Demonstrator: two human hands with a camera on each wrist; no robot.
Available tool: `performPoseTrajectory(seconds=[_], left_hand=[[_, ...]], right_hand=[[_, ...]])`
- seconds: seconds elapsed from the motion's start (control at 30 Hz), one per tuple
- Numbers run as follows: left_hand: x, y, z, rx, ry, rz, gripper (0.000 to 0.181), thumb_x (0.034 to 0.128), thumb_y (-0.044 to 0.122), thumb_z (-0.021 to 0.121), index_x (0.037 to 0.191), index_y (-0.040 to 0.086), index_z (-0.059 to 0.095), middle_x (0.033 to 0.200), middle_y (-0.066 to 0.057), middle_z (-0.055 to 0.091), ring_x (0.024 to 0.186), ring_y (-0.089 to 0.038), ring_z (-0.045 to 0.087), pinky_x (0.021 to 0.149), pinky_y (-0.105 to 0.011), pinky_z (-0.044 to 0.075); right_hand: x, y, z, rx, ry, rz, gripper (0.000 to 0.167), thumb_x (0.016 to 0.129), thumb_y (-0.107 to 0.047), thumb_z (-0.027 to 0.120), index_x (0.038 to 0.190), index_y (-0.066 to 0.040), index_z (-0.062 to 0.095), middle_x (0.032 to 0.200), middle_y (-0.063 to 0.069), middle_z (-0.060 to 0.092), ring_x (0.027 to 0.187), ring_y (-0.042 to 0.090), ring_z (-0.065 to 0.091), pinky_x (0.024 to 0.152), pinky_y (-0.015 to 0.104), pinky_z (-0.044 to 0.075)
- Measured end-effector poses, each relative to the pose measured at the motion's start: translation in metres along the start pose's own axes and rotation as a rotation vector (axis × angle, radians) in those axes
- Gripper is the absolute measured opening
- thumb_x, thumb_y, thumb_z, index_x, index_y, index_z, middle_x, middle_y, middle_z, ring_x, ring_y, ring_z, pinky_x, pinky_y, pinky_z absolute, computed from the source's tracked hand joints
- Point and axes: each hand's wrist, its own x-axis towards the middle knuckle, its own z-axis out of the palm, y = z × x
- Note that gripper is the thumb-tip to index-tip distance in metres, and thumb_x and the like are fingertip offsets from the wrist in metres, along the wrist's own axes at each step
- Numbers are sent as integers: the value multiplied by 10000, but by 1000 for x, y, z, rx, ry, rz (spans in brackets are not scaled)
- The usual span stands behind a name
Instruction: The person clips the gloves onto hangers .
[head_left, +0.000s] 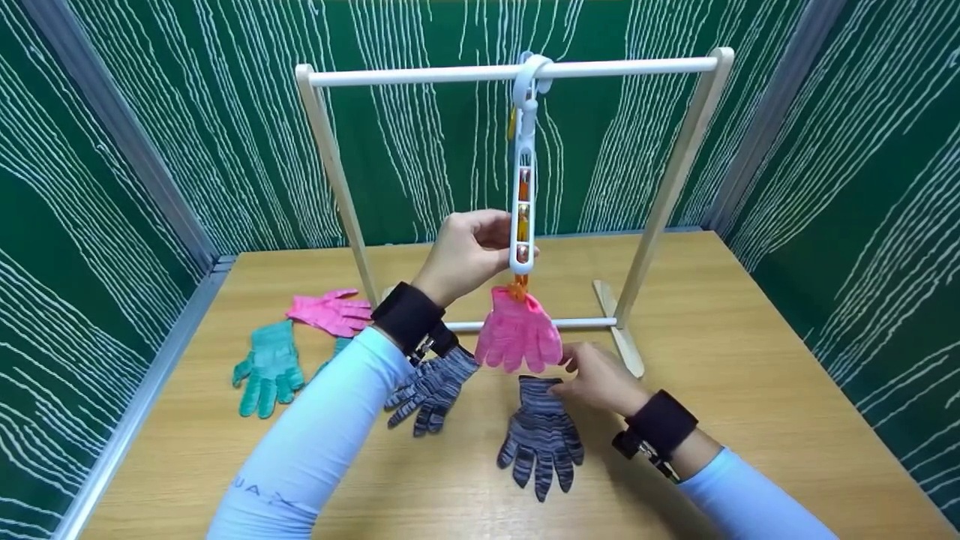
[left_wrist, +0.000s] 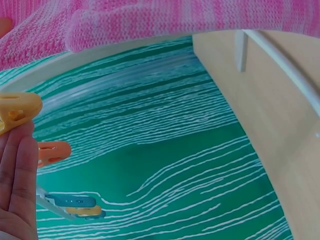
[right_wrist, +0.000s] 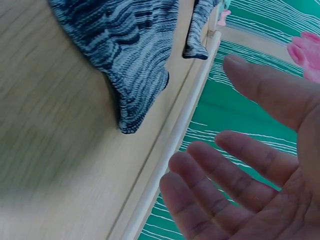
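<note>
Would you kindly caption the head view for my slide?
Pink knit glove clipped to a white hanger on a garment rack.

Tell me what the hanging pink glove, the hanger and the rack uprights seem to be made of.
Hanging pink glove: matte knit yarn; the left wrist view shows its stitches. Hanger: probably plastic, smooth and pale, with rounded, moulded slots. Rack uprights: likely wood, smooth, judging by their light tan colour.

Clipped glove [head_left: 519, 337] pink, front glove [head_left: 541, 435] blk/gry striped, side glove [head_left: 270, 367] grn, walls [head_left: 465, 150] grn w/ wht lines.
</note>
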Motion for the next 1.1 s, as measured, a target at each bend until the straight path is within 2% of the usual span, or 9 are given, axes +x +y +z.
performPoseTrajectory(seconds=[0.33, 0.47, 0.53, 0.63, 0.73, 0.83, 0.97, 1.1], left_hand=[[1, -1, 0, -21, 2, 3, 304, 919, 54, 870, 1191, -44, 777, 1097, -181, 817, 977, -249, 810, 938, -322, 648], [1, -1, 0, -19, 3, 1, 308, 918, 56, 871, 1193, -44, 776, 1093, -180, 816, 968, -241, 807, 937, -320, 648], [1, -1, 0, -20, 3, 0, 307, 918, 57, 871, 1192, -45, 775, 1093, -181, 816, 965, -237, 806, 937, -321, 647], [1, -1, 0, -20, 5, -1, 307, 919, 61, 872, 1191, -43, 776, 1091, -181, 816, 964, -240, 806, 938, -319, 647], [0, -1, 1, -26, 3, -1, 308, 916, 53, 872, 1194, -41, 776, 1098, -180, 817, 986, -265, 810, 941, -321, 647], [0, 0, 1, -28, -1, 0, 309, 917, 43, 868, 1200, -39, 774, 1107, -177, 818, 1002, -280, 813, 942, -324, 648], [0, -1, 1, -23, -2, 4, 300, 925, 51, 863, 1198, -36, 775, 1105, -172, 818, 989, -255, 813, 942, -323, 648], [-1, -1, 1, -12, -1, 5, 293, 926, 69, 868, 1190, -26, 782, 1094, -161, 820, 961, -231, 807, 937, -320, 648]], right_hand=[[3, 5, 8, -28, -78, 22, 516, 782, -104, 965, 1223, 56, 750, 1224, 247, 768, 1074, 392, 730, 942, 554, 618], [3, 7, 10, -35, -102, 12, 515, 788, -94, 956, 1238, 54, 754, 1232, 255, 771, 1091, 389, 745, 945, 560, 619], [3, 8, 11, -42, -108, -2, 509, 785, -91, 951, 1236, 50, 759, 1208, 244, 781, 1038, 348, 756, 908, 532, 630], [4, 10, 12, -48, -119, -21, 493, 786, -81, 937, 1234, 34, 768, 1103, 193, 802, 867, 253, 722, 777, 464, 617], [5, 10, 13, -53, -123, -46, 494, 776, -67, 929, 1238, 15, 772, 1071, 159, 807, 800, 190, 670, 741, 429, 590], [4, 10, 15, -60, -116, -76, 514, 763, -50, 929, 1248, 2, 767, 1128, 168, 807, 899, 231, 722, 847, 480, 616], [4, 10, 19, -72, -94, -87, 545, 753, -48, 946, 1256, 8, 744, 1171, 197, 796, 1049, 351, 754, 978, 567, 600], [3, 11, 23, -81, -71, -83, 576, 748, -67, 958, 1262, 21, 714, 1175, 218, 787, 1072, 397, 750, 1002, 587, 590]])
